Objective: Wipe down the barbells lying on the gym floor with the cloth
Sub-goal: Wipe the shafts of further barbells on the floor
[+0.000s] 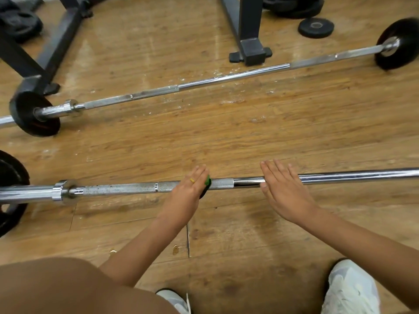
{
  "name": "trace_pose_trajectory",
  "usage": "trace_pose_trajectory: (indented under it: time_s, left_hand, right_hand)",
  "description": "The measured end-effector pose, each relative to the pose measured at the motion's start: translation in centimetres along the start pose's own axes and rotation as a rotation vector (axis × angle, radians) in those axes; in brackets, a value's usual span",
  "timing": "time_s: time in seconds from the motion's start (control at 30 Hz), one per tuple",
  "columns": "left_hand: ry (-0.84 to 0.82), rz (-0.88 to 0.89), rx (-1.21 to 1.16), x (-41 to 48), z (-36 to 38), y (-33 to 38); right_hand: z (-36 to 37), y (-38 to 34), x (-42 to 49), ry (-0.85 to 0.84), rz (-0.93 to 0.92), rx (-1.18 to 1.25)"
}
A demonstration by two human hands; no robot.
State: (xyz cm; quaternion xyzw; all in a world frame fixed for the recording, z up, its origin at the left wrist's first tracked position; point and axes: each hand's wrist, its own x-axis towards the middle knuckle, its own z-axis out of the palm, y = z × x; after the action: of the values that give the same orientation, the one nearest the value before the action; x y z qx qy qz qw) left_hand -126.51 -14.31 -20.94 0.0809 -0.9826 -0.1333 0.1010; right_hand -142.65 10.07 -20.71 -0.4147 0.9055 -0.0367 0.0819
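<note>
A strip of bare wooden floor [226, 137] lay between the two barbells, narrow at the left and widening toward the right. Beyond it the feet of a black rack [251, 51] stood just behind the far barbell [226, 77], and a loose weight plate [315, 27] lay flat near the top right. More bare floor lay between the near barbell [127, 188] and the person's white shoes [349, 288].

The near barbell lay directly in front of the person, and both hands rested on its shaft. The left hand [189, 189] lay across the rough grip section with its fingers straight, pressing the cloth [207, 180] down onto the bar. Only a green edge and a dark fold of the cloth showed from under the hand's right side. The right hand [283, 189] lay flat and open on the smooth shaft, fingers straight and pointing away from the person, a little apart from the cloth.

The near barbell's long axis ran left to right across the view, almost level. Its left end carried a black plate [9, 189] at the picture's edge, and its right end ran out of sight. The far barbell slanted from lower left to upper right, with a black plate on each end.
</note>
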Motion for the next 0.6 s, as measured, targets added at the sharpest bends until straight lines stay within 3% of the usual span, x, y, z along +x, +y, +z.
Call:
trace_pose_trajectory:
  time_s: [0.1, 0.23, 0.43, 0.6]
  left_hand:
    - [0.035, -0.115, -0.066, 0.3, 0.5, 0.8]
    - [-0.026, 0.108, 0.033, -0.6, 1.0, 1.6]
    - [-0.040, 0.000, 0.050, 0.7, 0.2, 0.7]
    - [-0.066, 0.158, 0.266, 0.7, -0.3, 1.5]
  right_hand:
    - [0.1, 0.2, 0.1, 0.000, 0.007, -0.005]
    - [-0.2, 0.3, 0.4, -0.008, 0.003, 0.036]
    - [-0.8, 0.6, 1.1, -0.065, 0.009, 0.045]
    - [-1.0, 0.8, 2.3, -0.083, 0.000, 0.062]
